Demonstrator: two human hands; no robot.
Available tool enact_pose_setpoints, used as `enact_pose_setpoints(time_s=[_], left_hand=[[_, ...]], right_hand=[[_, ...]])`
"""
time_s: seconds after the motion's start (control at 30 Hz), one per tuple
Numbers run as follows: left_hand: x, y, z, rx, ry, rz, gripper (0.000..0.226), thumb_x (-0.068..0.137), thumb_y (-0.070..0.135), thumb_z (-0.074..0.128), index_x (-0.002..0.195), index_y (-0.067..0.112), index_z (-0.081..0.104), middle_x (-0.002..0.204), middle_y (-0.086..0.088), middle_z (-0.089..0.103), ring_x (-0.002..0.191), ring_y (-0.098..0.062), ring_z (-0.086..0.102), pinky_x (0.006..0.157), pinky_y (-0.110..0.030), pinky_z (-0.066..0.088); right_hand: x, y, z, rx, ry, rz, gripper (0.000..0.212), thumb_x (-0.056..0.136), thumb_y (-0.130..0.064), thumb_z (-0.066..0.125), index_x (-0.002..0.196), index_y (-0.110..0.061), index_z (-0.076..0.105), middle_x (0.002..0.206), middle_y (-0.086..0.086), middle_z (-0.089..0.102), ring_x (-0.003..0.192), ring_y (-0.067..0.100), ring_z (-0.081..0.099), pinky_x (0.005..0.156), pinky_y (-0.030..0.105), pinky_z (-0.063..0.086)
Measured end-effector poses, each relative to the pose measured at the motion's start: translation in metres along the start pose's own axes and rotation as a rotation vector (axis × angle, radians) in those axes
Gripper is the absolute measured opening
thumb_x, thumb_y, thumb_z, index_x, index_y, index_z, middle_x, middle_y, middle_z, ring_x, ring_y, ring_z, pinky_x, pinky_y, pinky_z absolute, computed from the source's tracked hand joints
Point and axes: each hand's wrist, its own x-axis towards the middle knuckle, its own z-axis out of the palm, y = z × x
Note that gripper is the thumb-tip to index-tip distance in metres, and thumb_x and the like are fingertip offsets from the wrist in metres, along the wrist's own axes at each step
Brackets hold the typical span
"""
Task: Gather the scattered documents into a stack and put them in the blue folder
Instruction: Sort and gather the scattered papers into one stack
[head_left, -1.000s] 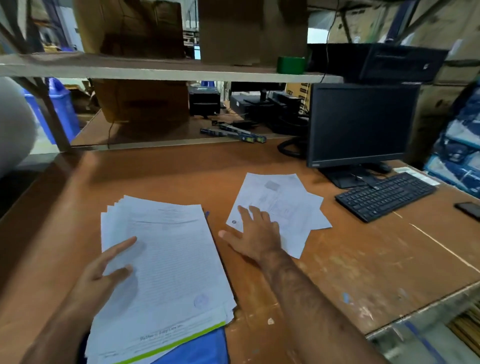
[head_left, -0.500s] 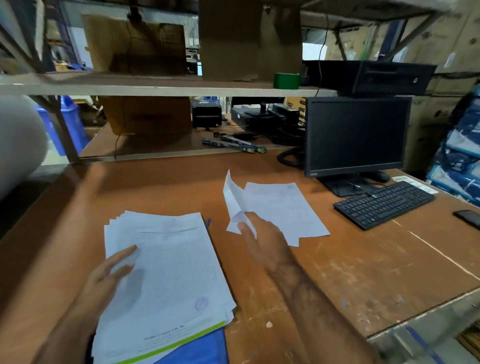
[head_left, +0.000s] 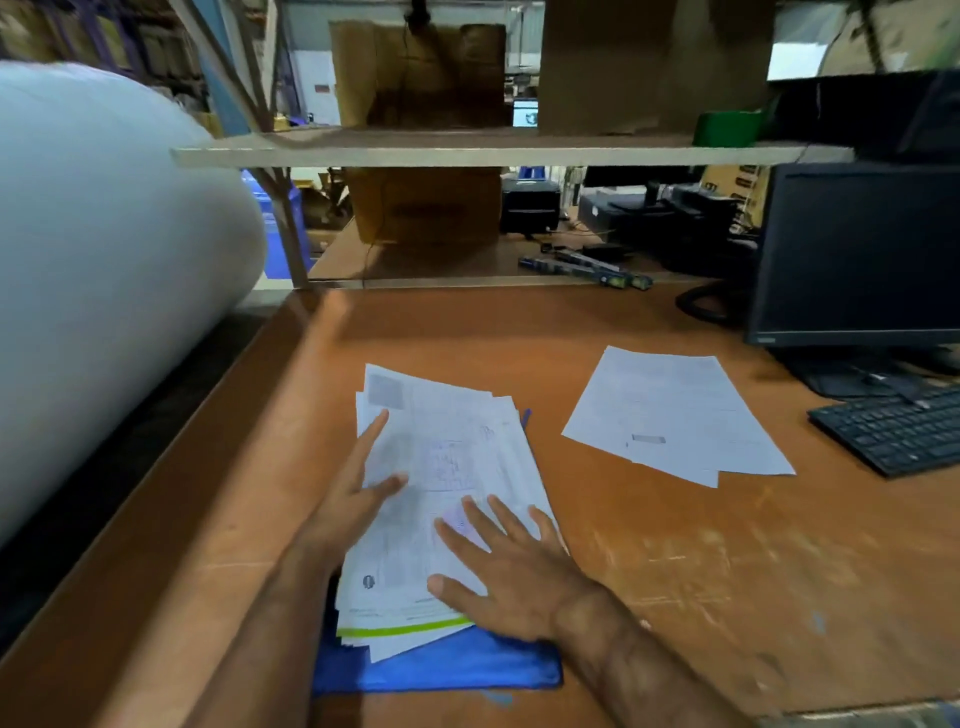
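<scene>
A loose stack of white documents (head_left: 447, 467) lies on the blue folder (head_left: 441, 667), whose near edge shows below the papers. My left hand (head_left: 358, 488) rests flat on the stack's left side with fingers straight. My right hand (head_left: 509, 566) presses flat on the stack's lower right, fingers spread. Two more white sheets (head_left: 675, 415) lie overlapped on the brown desk (head_left: 675, 571) to the right of the stack, apart from both hands.
A black monitor (head_left: 857, 254) and black keyboard (head_left: 893, 431) stand at the right. A large white roll (head_left: 104, 270) fills the left side. A shelf (head_left: 467, 150) with cardboard boxes and a green tape roll (head_left: 727, 127) hangs over the desk's back.
My right hand carried one sheet from the right pile over to the stack and now presses it flat there. The camera swung left. My left hand stayed on the stack.
</scene>
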Motion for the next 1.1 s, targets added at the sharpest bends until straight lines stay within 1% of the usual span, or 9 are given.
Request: enact_pose_setpoints(time_s=[0.1,0.2,0.33,0.57,0.67,0.73,0.87,0.97,1.1], left_hand=[[0.005,-0.015,-0.001,0.064,-0.051,0.037,0.057,0.097,0.000,0.066,0.135,0.042,0.061,0.142,0.020,0.056,0.131,-0.012,0.056,0.097,-0.029,0.054],[0.008,-0.022,-0.002,0.069,-0.047,0.047,0.049,0.096,0.001,0.067,0.120,0.044,0.070,0.136,0.019,0.059,0.125,-0.007,0.057,0.087,-0.018,0.052],[0.013,-0.028,-0.002,0.115,-0.075,0.042,0.048,0.096,0.007,0.069,0.117,0.050,0.073,0.135,0.028,0.061,0.127,-0.005,0.056,0.102,-0.041,0.051],[0.016,-0.030,-0.005,0.124,-0.069,0.065,0.043,0.094,0.008,0.069,0.120,0.042,0.074,0.130,0.025,0.067,0.121,0.000,0.062,0.090,-0.026,0.056],[0.015,-0.028,-0.004,0.091,-0.069,0.058,0.043,0.095,0.005,0.068,0.121,0.039,0.074,0.131,0.023,0.067,0.117,0.004,0.063,0.084,-0.018,0.055],[0.014,-0.028,-0.004,0.102,-0.078,0.048,0.043,0.095,0.004,0.068,0.122,0.036,0.074,0.131,0.025,0.066,0.120,0.006,0.060,0.090,-0.024,0.051],[0.010,-0.023,-0.002,0.094,-0.068,0.022,0.043,0.095,0.002,0.068,0.124,0.034,0.074,0.132,0.024,0.066,0.119,0.009,0.059,0.088,-0.021,0.053],[0.011,-0.014,0.001,0.095,-0.058,0.018,0.044,0.095,-0.002,0.066,0.128,0.026,0.071,0.134,0.018,0.063,0.109,0.019,0.059,0.080,-0.009,0.051],[0.011,-0.010,0.003,0.075,-0.056,-0.013,0.046,0.093,-0.003,0.068,0.126,0.029,0.071,0.131,0.024,0.061,0.119,0.002,0.058,0.100,-0.032,0.044]], right_hand=[[0.006,0.017,-0.022,0.125,0.138,0.064,0.073,0.093,-0.083,0.019,0.158,-0.052,0.007,0.170,-0.016,0.002,0.157,0.011,-0.002,0.123,0.050,0.002],[0.020,0.090,-0.049,0.102,0.411,0.353,0.077,0.095,-0.078,0.031,0.161,-0.040,0.016,0.171,-0.006,0.012,0.157,0.020,0.007,0.121,0.052,0.014],[0.013,0.187,-0.061,0.109,0.271,0.800,0.091,0.091,-0.082,0.028,0.162,-0.030,0.008,0.172,0.002,0.005,0.158,0.031,0.007,0.123,0.057,0.015],[-0.021,0.120,-0.030,-0.012,0.287,0.580,0.079,0.086,-0.087,0.021,0.142,-0.035,0.041,0.151,-0.003,0.041,0.137,0.026,0.039,0.110,0.057,0.030],[-0.023,0.125,-0.045,0.060,0.402,0.588,0.065,0.086,-0.084,0.037,0.125,-0.034,0.052,0.137,-0.004,0.051,0.128,0.021,0.046,0.107,0.050,0.038],[-0.017,0.158,-0.057,0.113,0.464,0.665,0.068,0.082,-0.082,0.048,0.132,-0.036,0.046,0.143,-0.002,0.047,0.131,0.024,0.045,0.105,0.047,0.044],[-0.014,0.202,-0.069,0.184,0.239,0.808,0.110,0.068,-0.088,0.060,0.157,-0.041,0.016,0.161,0.008,0.028,0.145,0.038,0.033,0.112,0.052,0.042],[-0.008,0.209,-0.078,0.296,0.229,0.734,0.119,0.065,-0.073,0.080,0.160,-0.038,0.016,0.160,0.010,0.028,0.141,0.037,0.039,0.111,0.044,0.042],[-0.006,0.223,-0.078,0.626,0.305,0.645,0.095,0.062,-0.027,0.093,0.146,-0.029,0.049,0.147,0.000,0.050,0.131,0.025,0.053,0.109,0.038,0.048]])
